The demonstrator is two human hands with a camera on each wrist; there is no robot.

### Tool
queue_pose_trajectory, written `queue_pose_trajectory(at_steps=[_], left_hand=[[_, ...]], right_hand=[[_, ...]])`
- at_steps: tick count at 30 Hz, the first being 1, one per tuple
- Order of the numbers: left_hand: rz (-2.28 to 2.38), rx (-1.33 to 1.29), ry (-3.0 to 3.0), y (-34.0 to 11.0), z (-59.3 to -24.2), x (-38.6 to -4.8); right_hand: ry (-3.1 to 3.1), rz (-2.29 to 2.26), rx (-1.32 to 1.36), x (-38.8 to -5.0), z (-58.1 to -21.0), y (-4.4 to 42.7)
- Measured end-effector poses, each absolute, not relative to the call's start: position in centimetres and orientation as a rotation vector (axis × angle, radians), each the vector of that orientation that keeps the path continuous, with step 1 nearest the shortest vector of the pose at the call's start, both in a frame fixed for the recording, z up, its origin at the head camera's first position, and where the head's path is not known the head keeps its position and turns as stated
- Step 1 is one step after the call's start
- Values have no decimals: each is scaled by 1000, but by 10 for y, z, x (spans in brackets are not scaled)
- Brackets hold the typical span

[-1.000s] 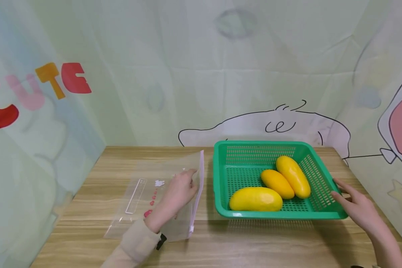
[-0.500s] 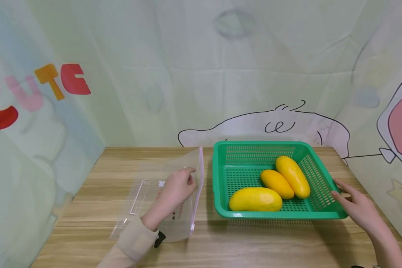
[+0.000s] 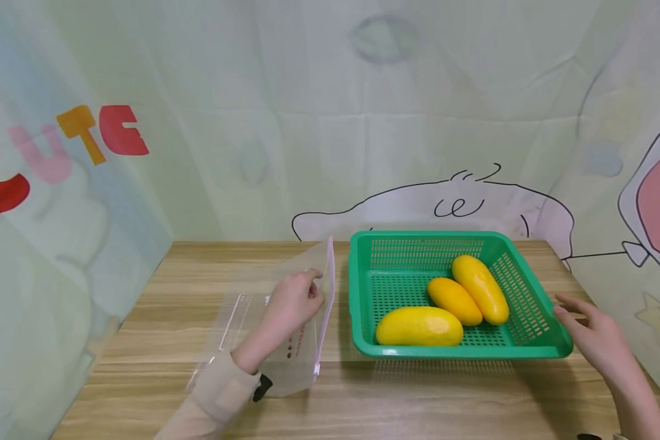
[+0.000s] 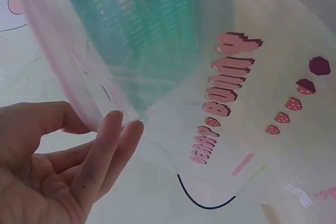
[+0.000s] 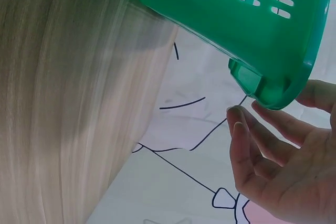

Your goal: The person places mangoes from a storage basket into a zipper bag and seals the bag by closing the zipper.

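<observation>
My left hand [image 3: 291, 304] pinches a clear slider zip bag [image 3: 286, 366] near its lilac zip edge and holds that edge raised off the table. The left wrist view shows fingertips [image 4: 113, 121] against the film, with pink "Berry Bunny" print beside them. My right hand [image 3: 599, 333] is by the right rim of a green plastic basket [image 3: 445, 352], fingers loosely bent. In the right wrist view its fingertips [image 5: 236, 114] lie just beyond the basket's corner; whether the thumb touches the rim I cannot tell. Inside the basket lie three smooth yellow mango-like fruits [image 3: 418, 326].
Both things are on a wood-grain table [image 3: 396, 403]. A printed cloth backdrop [image 3: 330, 122] with cartoon drawings hangs behind it and along its sides. A narrow strip of table separates the bag from the basket.
My left hand has lifted the zip edge slightly, and the bag's far end has slid right. My right hand has shifted a little to the right, away from the basket rim.
</observation>
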State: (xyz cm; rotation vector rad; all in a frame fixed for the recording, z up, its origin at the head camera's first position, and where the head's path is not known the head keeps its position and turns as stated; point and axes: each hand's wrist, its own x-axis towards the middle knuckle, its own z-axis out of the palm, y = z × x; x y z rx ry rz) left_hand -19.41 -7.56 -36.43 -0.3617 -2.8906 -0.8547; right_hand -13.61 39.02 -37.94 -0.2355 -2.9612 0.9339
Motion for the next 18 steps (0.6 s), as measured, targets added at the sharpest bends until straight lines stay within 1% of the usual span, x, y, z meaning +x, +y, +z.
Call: queue_pose_trajectory(at_steps=[18], left_hand=[[-874,-362,-2872,-71,-356,-196]], right_hand=[[-2907,956,-271,-135,-366,379]])
